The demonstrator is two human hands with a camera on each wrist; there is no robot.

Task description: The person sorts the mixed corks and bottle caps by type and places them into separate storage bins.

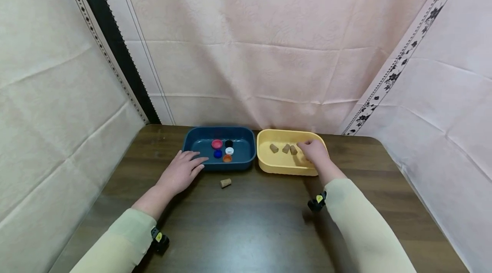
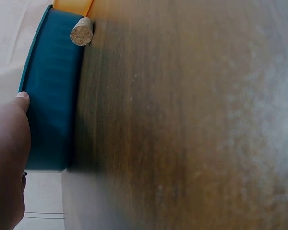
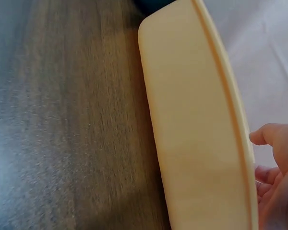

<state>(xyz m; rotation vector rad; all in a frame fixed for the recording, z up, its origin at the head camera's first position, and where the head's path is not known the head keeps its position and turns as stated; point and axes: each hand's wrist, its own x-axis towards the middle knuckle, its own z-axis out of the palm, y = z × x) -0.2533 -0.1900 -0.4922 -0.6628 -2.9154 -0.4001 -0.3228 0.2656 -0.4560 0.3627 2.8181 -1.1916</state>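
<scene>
My left hand (image 1: 183, 172) lies with fingers extended over the near left corner of a blue tray (image 1: 246, 165); in the left wrist view its thumb touches the rim. Several bottle caps sit in that tray, among them a pink cap (image 1: 217, 144), a white cap (image 1: 229, 151) and an orange cap (image 1: 227, 159). Over the right part of a yellow tray (image 1: 282, 170) is my right hand (image 1: 314, 152), fingers bent. The tray wall partly hides its fingers in the right wrist view, so anything between them is unclear. Left of that hand, three corks (image 1: 274, 148) lie inside.
A single cork (image 1: 225, 183) lies on the brown table (image 1: 246, 230) in front of the blue tray. Both trays stand side by side near the table's back edge. White cloth (image 1: 250, 72) hangs behind and along both sides.
</scene>
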